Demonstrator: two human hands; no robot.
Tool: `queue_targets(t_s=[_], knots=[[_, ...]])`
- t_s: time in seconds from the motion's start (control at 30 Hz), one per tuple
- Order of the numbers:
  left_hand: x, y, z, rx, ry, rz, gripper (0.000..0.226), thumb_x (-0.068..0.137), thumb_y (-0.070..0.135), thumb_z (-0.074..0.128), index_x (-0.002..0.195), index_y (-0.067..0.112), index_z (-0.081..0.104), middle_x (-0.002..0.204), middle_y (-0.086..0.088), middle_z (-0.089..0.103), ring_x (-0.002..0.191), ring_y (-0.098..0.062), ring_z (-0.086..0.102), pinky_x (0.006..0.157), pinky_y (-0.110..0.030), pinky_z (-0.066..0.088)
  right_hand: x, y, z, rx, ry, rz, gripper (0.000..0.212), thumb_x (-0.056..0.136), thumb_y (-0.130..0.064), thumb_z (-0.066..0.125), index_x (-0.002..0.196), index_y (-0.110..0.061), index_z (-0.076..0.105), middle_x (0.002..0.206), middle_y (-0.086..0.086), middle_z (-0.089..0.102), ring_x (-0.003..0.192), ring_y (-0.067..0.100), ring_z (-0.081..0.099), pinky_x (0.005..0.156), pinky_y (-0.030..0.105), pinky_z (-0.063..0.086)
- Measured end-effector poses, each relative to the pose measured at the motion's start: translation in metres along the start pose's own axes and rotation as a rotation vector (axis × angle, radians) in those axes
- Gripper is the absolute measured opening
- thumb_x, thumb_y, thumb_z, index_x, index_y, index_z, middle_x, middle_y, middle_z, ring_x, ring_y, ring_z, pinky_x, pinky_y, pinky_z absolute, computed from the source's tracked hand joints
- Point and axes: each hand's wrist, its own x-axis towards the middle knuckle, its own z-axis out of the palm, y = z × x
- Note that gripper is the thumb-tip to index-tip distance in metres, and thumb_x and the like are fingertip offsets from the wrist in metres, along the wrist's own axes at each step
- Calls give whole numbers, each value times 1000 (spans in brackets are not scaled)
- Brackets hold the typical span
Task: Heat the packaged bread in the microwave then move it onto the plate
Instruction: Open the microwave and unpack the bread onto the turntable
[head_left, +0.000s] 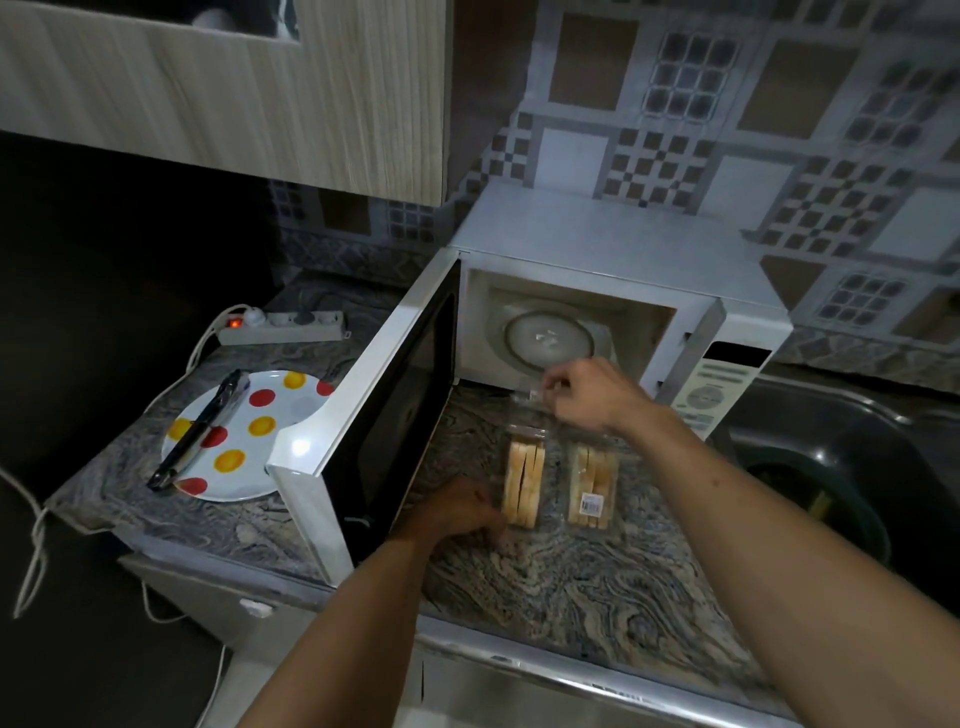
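Note:
Two clear bags of sliced bread lie on the counter in front of the microwave (613, 249): a left bag (523, 480) and a right bag (592, 486) with a label. My right hand (589, 392) pinches the twisted plastic top of a bag just below the oven opening; which bag it belongs to is unclear. Resting at the near end of the left bag, my left hand (460, 512) has its fingers curled against it. The microwave door (384, 415) stands open to the left, showing the bare glass turntable (548, 338). A dotted plate (244, 436) sits left of the door.
Black tongs (200, 434) lie across the plate. A power strip (283, 326) with a lit red switch sits behind it, cords hanging off the counter's left edge. A steel sink (852, 457) is to the right. An upper cabinet (223, 88) hangs over the left side.

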Motion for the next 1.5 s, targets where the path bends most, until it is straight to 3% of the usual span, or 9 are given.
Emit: queue_targets(t_s=[0.1, 0.17, 0.3, 0.53, 0.63, 0.83, 1.07, 1.37, 1.5], knots=[[4, 13, -1, -119, -59, -149, 44, 81, 47, 56, 86, 6, 70, 75, -12, 74, 65, -24, 67, 72, -34, 57, 14, -2, -4, -64, 193, 59, 24, 98, -31, 52, 113, -21, 69, 101, 11, 69, 87, 30, 66, 77, 40, 57], [13, 13, 2, -143, 63, -180, 48, 95, 49, 44, 83, 6, 62, 74, -16, 72, 61, -28, 67, 64, -34, 57, 17, -7, 5, 41, 328, 86, 31, 99, -25, 51, 127, -19, 63, 102, 14, 69, 87, 32, 67, 75, 39, 57], [31, 7, 7, 1, 316, -43, 38, 97, 40, 49, 103, 7, 67, 108, -17, 70, 98, -32, 66, 87, -31, 51, 6, -15, 40, 128, 495, -17, 33, 94, -9, 54, 127, -10, 59, 114, 12, 64, 90, 27, 65, 73, 33, 56], [42, -1, 8, 148, 289, 70, 32, 88, 35, 62, 73, 8, 69, 85, -18, 70, 83, -29, 68, 69, -30, 47, -8, -19, 101, 31, 153, 237, 45, 98, -41, 50, 133, -12, 52, 128, 15, 54, 111, 36, 59, 82, 37, 50], [40, -6, 10, 112, 272, 107, 27, 86, 31, 65, 81, 6, 73, 84, -18, 71, 81, -28, 69, 65, -29, 45, -6, -27, 108, 68, 30, 423, 50, 99, -52, 50, 113, -7, 65, 105, 16, 64, 94, 32, 62, 70, 29, 45], [41, -16, 13, 53, 280, 139, 40, 70, 47, 61, 87, 14, 77, 87, -11, 75, 85, -23, 71, 72, -32, 54, 4, -38, 117, -29, -34, 388, 34, 98, -37, 54, 104, -10, 73, 113, 13, 68, 108, 27, 64, 82, 27, 46], [34, -8, 9, 83, 327, 57, 27, 86, 30, 65, 78, 6, 76, 78, -15, 73, 73, -25, 70, 70, -35, 58, 8, -25, 77, 129, -32, 371, 33, 87, -43, 69, 93, -12, 75, 96, 9, 70, 88, 27, 66, 78, 35, 56], [35, 5, 2, 272, 448, 65, 39, 91, 34, 61, 114, 4, 68, 120, -17, 65, 109, -32, 61, 88, -32, 49, -17, 8, 16, 103, -202, 384, 32, 74, -44, 76, 91, -16, 80, 96, 5, 72, 81, 19, 67, 73, 35, 62], [46, 4, 7, 454, 523, 94, 64, 85, 46, 62, 137, 11, 49, 143, -18, 48, 129, -34, 47, 109, -41, 40, -24, 16, 1, 199, -189, 402, 24, 77, -32, 80, 92, -13, 80, 89, 5, 75, 74, 19, 72, 65, 36, 64]])
